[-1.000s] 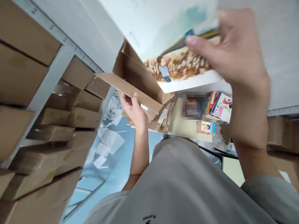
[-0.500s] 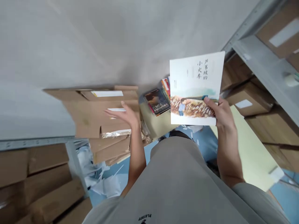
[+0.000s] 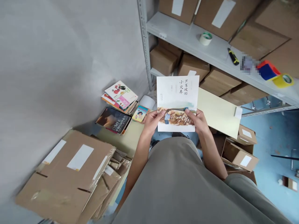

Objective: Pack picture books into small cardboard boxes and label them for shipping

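Note:
A white picture book (image 3: 177, 102) with a painted child on its cover is held upright before me. My left hand (image 3: 152, 122) grips its lower left edge, thumb on the cover. On the opposite edge, my right hand (image 3: 198, 120) pinches it the same way; the fingers behind the book are hidden. Left of the book, a small blue-and-yellow book (image 3: 140, 113) lies on the pale table (image 3: 132, 137). Beside it are a stack topped by a white book with fruit pictures (image 3: 121, 91) and a pile with a dark-covered book (image 3: 113, 119) on top.
Flattened cardboard boxes (image 3: 67, 168) are piled at the lower left. A metal shelf (image 3: 177, 35) at the upper right holds cartons, a tape roll (image 3: 206, 38), a utility knife (image 3: 233, 56) and a red-and-blue tape dispenser (image 3: 268, 70). Opened cartons (image 3: 241, 155) stand on the floor at right.
My view has turned to the right. My left hand has come away from above the flattened cardboard and taken hold of the picture book, which my right hand held alone before.

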`<action>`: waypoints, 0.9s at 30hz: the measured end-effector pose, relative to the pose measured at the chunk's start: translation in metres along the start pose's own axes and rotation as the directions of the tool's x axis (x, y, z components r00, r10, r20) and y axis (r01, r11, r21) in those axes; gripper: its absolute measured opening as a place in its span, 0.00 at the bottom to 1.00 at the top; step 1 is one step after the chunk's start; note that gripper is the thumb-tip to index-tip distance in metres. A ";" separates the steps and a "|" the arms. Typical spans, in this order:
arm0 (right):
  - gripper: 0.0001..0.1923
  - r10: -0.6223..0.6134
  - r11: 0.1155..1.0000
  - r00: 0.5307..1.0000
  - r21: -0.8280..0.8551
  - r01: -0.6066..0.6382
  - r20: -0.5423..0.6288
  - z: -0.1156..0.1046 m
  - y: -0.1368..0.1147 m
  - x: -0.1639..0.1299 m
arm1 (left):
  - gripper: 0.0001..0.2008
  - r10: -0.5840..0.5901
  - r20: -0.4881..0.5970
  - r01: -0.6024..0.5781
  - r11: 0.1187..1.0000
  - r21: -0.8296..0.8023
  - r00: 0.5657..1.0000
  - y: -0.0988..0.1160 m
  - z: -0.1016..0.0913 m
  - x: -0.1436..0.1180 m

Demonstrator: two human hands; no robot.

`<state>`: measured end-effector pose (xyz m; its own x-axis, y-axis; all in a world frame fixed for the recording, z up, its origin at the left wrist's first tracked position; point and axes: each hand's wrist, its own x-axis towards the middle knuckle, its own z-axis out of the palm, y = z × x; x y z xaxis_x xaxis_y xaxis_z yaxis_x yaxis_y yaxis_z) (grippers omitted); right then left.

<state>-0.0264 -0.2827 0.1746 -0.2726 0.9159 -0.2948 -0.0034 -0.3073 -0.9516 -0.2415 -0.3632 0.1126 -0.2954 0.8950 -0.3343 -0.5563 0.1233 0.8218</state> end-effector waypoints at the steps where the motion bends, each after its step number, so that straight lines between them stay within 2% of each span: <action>1: 0.34 -0.003 1.000 1.000 0.011 0.003 -0.006 -0.012 0.000 0.005 | 0.37 0.008 -0.019 -0.008 1.000 0.010 1.000 -0.004 0.014 0.006; 5: 0.35 -0.022 0.997 1.000 0.071 0.023 -0.012 -0.071 -0.003 0.036 | 0.39 0.032 -0.062 -0.029 0.999 0.038 0.998 -0.023 0.075 0.037; 14: 0.37 -0.056 0.993 0.998 0.104 0.060 -0.041 -0.241 -0.015 0.120 | 0.40 -0.004 -0.009 0.004 0.995 0.103 1.000 -0.090 0.234 0.118; 16: 0.38 -0.057 0.995 0.998 0.075 0.060 -0.040 -0.272 -0.014 0.137 | 0.39 0.000 -0.036 0.004 0.993 0.117 0.999 -0.102 0.262 0.130; 18: 0.39 -0.109 0.994 0.989 -0.026 0.107 -0.096 -0.297 -0.012 0.153 | 0.39 0.036 -0.073 -0.026 0.991 0.134 0.997 -0.113 0.285 0.140; 20: 0.43 -0.220 0.967 0.950 -0.179 0.183 -0.220 -0.313 -0.009 0.166 | 0.38 0.109 -0.116 -0.088 0.980 0.179 0.987 -0.123 0.305 0.149; 22: 0.46 -0.308 0.935 0.905 -0.272 0.229 -0.295 -0.316 -0.008 0.174 | 0.34 0.207 -0.154 -0.158 0.946 0.283 0.966 -0.134 0.324 0.154; 23: 0.47 -0.318 0.930 0.907 -0.276 0.242 -0.276 -0.314 -0.009 0.176 | 0.30 0.256 -0.157 -0.188 0.916 0.354 0.954 -0.140 0.333 0.155; 25: 0.51 -0.289 0.938 0.945 -0.243 0.248 -0.150 -0.306 -0.014 0.176 | 0.24 0.345 -0.103 -0.251 0.827 0.502 0.933 -0.153 0.352 0.153; 27: 0.52 -0.259 0.948 0.963 -0.210 0.239 -0.070 -0.302 -0.020 0.178 | 0.17 0.403 0.072 -0.357 0.699 0.619 0.912 -0.162 0.366 0.148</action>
<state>0.2156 -0.0358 0.1153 -0.1941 0.9800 -0.0441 0.1337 -0.0181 -0.9909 0.0892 -0.0941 0.0989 -0.4378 0.8971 0.0593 0.1977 0.0318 0.9797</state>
